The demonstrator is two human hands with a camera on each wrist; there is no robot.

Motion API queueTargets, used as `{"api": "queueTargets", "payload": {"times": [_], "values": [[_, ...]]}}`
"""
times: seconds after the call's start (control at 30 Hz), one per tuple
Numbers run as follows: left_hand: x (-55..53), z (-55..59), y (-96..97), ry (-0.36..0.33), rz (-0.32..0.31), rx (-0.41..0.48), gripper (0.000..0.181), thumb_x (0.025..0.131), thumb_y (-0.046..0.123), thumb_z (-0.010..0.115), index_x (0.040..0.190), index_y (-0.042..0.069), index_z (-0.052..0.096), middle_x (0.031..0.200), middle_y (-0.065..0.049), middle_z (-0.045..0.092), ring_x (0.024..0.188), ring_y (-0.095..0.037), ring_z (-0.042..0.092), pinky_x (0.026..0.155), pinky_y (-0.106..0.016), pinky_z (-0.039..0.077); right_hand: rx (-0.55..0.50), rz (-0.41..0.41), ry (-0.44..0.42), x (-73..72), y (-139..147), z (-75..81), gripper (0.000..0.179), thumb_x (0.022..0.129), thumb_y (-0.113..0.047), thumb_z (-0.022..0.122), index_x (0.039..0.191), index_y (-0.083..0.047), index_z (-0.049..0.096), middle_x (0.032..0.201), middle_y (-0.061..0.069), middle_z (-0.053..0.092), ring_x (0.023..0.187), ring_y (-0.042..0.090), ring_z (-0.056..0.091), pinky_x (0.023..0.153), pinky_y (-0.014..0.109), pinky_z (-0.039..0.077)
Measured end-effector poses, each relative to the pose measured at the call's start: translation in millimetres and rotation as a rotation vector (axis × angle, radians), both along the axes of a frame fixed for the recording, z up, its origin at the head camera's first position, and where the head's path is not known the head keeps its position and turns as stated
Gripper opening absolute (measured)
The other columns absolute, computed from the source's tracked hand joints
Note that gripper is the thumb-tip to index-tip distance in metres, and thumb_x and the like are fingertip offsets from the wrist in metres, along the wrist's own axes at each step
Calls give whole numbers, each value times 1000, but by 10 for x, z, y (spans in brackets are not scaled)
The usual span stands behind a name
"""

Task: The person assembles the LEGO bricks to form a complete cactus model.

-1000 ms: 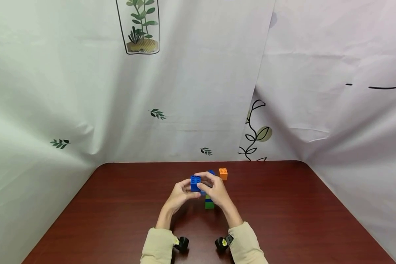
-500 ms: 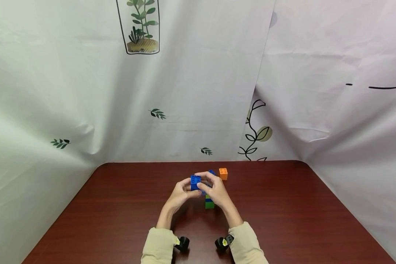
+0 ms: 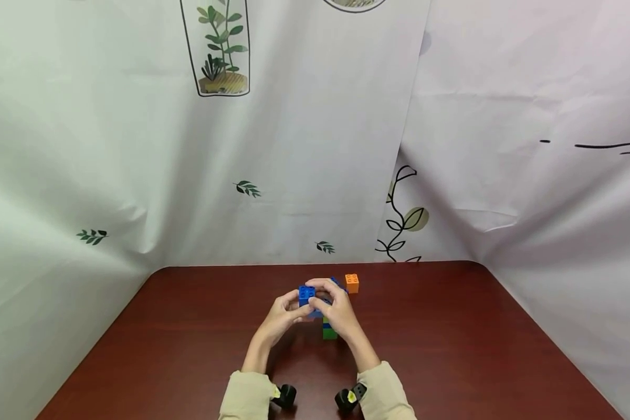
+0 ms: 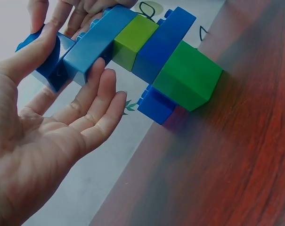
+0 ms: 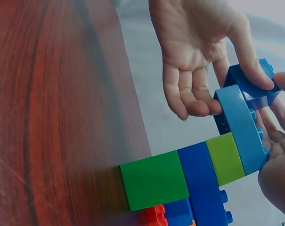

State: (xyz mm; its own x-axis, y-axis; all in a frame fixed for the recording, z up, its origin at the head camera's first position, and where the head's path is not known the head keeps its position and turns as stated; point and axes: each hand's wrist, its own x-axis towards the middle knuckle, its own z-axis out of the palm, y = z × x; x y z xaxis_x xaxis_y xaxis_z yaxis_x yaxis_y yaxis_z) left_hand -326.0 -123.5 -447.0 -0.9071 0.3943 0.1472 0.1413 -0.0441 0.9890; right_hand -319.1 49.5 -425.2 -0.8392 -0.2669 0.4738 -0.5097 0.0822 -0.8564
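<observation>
A stack of toy building bricks stands on the table: a green brick [image 5: 154,181] at the bottom, then a dark blue one [image 4: 163,47], a lime one [image 5: 225,158] and a long light blue brick [image 4: 100,44]. At the light blue brick's left end sits a blue brick [image 3: 307,295]. My left hand [image 3: 278,322] pinches this upper blue brick, its thumb across the near side and other fingertips by the light blue brick. From the right, my right hand [image 3: 342,312] grips the same two bricks, thumb at the front and fingers curved behind.
An orange brick [image 3: 352,284] stands toward the back of the table [image 3: 425,338]. Behind the stack are another blue brick [image 4: 156,106] and a red brick [image 5: 154,216]. A patterned white cloth [image 3: 294,140] hangs past the table's far edge.
The head view has shifted slightly, so everything appears a little lower and further left. Both hands keep their hold at the top of the stack, with hardly any movement.
</observation>
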Motion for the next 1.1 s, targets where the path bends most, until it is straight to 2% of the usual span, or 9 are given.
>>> {"api": "queueTargets", "payload": {"times": [0.1, 0.3, 0.37, 0.47, 0.6, 0.73, 0.87, 1.0, 1.1], "values": [[18, -7, -12, 12, -7, -13, 52, 96, 21, 62, 138, -6, 46, 107, 6, 72, 97, -12, 71, 96, -53, 51, 7, -44, -46, 33, -29, -12, 28, 91, -4, 63, 119, -2, 65, 119, 19, 63, 106, 32, 62, 93, 27, 54], [5, -5, -16, 68, -19, -14, 50, 97, 19, 61, 136, -8, 47, 104, 10, 72, 92, -7, 71, 92, -51, 54, 21, -84, -11, 45, -57, -11, 28, 90, -4, 64, 118, -4, 66, 117, 17, 65, 104, 33, 65, 94, 42, 54], [-2, -6, -20, 83, -15, -15, 48, 96, 18, 61, 135, -8, 48, 106, 6, 72, 91, -7, 71, 91, -52, 54, 20, -74, -10, 40, -49, 1, 28, 90, -3, 64, 118, -4, 66, 117, 17, 64, 105, 33, 64, 95, 40, 54], [6, -1, -28, 94, 1, -33, 47, 96, 17, 62, 133, -8, 49, 111, -8, 72, 90, -7, 71, 91, -55, 53, -17, -34, -27, 14, -23, 16, 29, 92, -4, 62, 121, 0, 63, 120, 22, 63, 108, 32, 63, 98, 33, 53], [11, -1, -37, 80, 30, -61, 48, 95, 17, 63, 133, -9, 50, 118, -27, 66, 93, -22, 72, 93, -56, 52, -135, -33, -77, -46, 34, 38, 30, 96, -7, 58, 123, 6, 59, 119, 29, 63, 105, 18, 65, 93, 26, 54], [2, 4, -35, 40, 55, -63, 50, 95, 18, 63, 133, -10, 48, 114, -28, 67, 98, -40, 69, 94, -53, 53, -229, -121, -100, -121, 108, 33, 28, 98, -9, 54, 119, 10, 59, 116, 32, 63, 97, 5, 66, 86, 28, 58], [-5, 16, -61, 20, 66, -60, 51, 95, 19, 63, 133, -11, 46, 113, -23, 69, 98, -36, 69, 94, -49, 54, -230, -215, -108, -188, 153, -25, 28, 101, -9, 50, 115, 12, 61, 113, 32, 64, 99, 16, 68, 86, 28, 58], [6, 33, -121, 17, 67, -66, 52, 95, 20, 63, 133, -12, 46, 113, -23, 68, 95, -29, 71, 95, -50, 53, -218, -271, -104, -237, 161, -109, 28, 102, -6, 45, 112, 14, 62, 108, 32, 66, 103, 39, 66, 89, 42, 57], [13, 43, -154, 8, 61, -72, 54, 95, 21, 63, 134, -12, 45, 113, -21, 69, 96, -29, 70, 95, -49, 53, -220, -321, -105, -263, 189, -167, 28, 103, -4, 43, 111, 14, 62, 105, 32, 66, 102, 42, 65, 89, 49, 55]]}}
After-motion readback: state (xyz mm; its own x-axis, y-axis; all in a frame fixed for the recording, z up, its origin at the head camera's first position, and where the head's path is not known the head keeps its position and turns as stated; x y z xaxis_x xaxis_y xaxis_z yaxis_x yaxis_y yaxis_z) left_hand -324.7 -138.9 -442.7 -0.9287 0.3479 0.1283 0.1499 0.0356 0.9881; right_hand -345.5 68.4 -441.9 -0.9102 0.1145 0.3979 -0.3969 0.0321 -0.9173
